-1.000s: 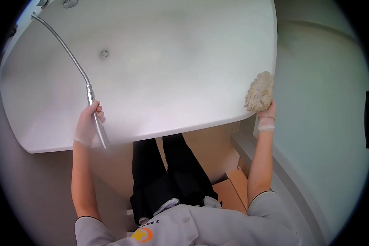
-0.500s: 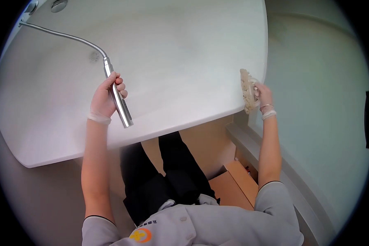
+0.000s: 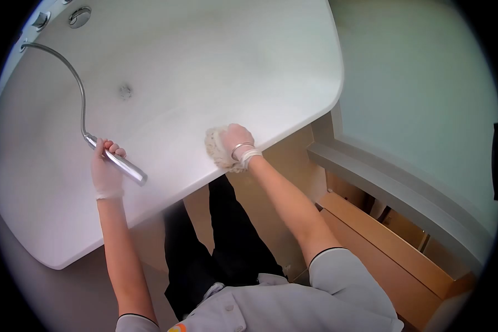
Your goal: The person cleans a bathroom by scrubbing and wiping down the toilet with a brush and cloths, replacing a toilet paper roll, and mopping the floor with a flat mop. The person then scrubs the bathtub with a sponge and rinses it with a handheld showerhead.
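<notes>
My left hand (image 3: 108, 170), in a thin translucent glove, is wrapped round a chrome hand shower (image 3: 125, 168) above the near left part of a white bathtub (image 3: 182, 105). A metal hose (image 3: 81, 91) curves from the shower's upper end to a fitting at the tub's far left rim. Near the middle of the front rim, my gloved right hand (image 3: 239, 139) holds a fluffy beige scrubbing pad (image 3: 217, 148) against the tub. The pad's grip is hidden under the fingers. A bracelet circles the right wrist.
A drain (image 3: 125, 91) lies in the tub floor, with a round chrome overflow (image 3: 79, 17) and a knob (image 3: 40, 21) at the far left. To the right are a frosted glass panel (image 3: 409, 94), a grey ledge (image 3: 393, 177) and an open brown box (image 3: 382, 249).
My right hand has moved left along the front rim with the pad, from the tub's right corner. My left hand has shifted left and lower with the shower, and the view has turned.
</notes>
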Available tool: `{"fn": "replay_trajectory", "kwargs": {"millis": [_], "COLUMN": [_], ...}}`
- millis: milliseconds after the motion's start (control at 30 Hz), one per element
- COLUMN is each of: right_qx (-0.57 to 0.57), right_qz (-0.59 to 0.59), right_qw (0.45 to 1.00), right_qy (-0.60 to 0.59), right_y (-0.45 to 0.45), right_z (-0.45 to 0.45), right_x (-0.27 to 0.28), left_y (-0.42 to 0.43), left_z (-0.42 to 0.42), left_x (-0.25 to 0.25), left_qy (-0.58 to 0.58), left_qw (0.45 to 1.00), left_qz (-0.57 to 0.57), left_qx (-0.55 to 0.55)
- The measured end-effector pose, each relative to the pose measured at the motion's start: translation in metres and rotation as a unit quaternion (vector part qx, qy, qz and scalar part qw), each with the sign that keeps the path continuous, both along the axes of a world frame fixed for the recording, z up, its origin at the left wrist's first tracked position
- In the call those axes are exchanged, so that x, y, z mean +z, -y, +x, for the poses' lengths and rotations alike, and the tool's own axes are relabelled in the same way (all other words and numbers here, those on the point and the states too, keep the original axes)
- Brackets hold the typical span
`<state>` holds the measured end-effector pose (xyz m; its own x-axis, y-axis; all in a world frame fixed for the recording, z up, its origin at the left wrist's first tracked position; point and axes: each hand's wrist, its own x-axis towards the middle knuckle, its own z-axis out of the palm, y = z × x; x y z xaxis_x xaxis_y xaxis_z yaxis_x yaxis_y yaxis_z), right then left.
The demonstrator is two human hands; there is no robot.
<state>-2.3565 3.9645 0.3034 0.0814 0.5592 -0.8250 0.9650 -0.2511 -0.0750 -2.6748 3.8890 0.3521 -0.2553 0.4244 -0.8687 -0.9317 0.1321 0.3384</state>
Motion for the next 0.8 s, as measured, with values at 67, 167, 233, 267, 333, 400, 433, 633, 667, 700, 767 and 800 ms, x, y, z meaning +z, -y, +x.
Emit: {"fn": "replay_trajectory", "kwargs": {"millis": [67,167,233,267,333,400,433,633,667,700,767,800], "right_qx": [-0.040,-0.298,-0.596,-0.655,-0.737,-0.736,-0.733,-0.685,-0.681,-0.677,-0.672,-0.675], "right_qz": [-0.063,-0.207,-0.225,-0.195,-0.151,-0.168,-0.173,-0.115,-0.118,-0.116,-0.121,-0.136], "right_qw": [0.993,0.899,0.701,0.646,0.538,0.505,0.503,0.554,0.559,0.544,0.529,0.524], "right_qy": [-0.089,-0.246,-0.321,-0.339,-0.379,-0.418,-0.424,-0.460,-0.458,-0.481,-0.504,-0.501], "right_y": [0.026,0.054,0.057,0.043,0.023,0.012,0.008,0.019,0.025,0.028,0.029,0.029], "right_z": [-0.021,-0.021,0.004,0.026,0.047,0.058,0.051,0.043,0.034,0.032,0.031,0.033], "right_x": [-0.022,-0.060,-0.087,-0.086,-0.075,-0.079,-0.074,-0.073,-0.082,-0.079,-0.081,-0.085], "left_y": [-0.012,-0.003,0.001,-0.005,0.001,-0.001,-0.006,-0.014,-0.014,-0.015,-0.023,-0.028], "left_z": [0.021,0.033,0.037,0.050,0.045,0.040,0.042,0.086,0.079,0.081,0.081,0.082], "left_x": [0.023,0.044,0.034,0.031,0.019,0.017,0.022,0.013,0.000,-0.007,-0.023,-0.030], "left_qy": [-0.041,-0.108,-0.130,-0.143,-0.120,-0.074,-0.061,0.022,0.014,0.003,-0.026,-0.034], "left_qw": [0.999,0.993,0.990,0.986,0.987,0.993,0.994,0.996,0.997,0.997,0.998,0.999], "left_qz": [-0.003,-0.027,-0.041,-0.055,-0.052,-0.026,-0.024,0.038,0.030,0.024,0.017,0.013], "left_qx": [0.001,-0.033,-0.040,-0.066,-0.090,-0.087,-0.084,-0.075,-0.075,-0.074,-0.055,-0.040]}}
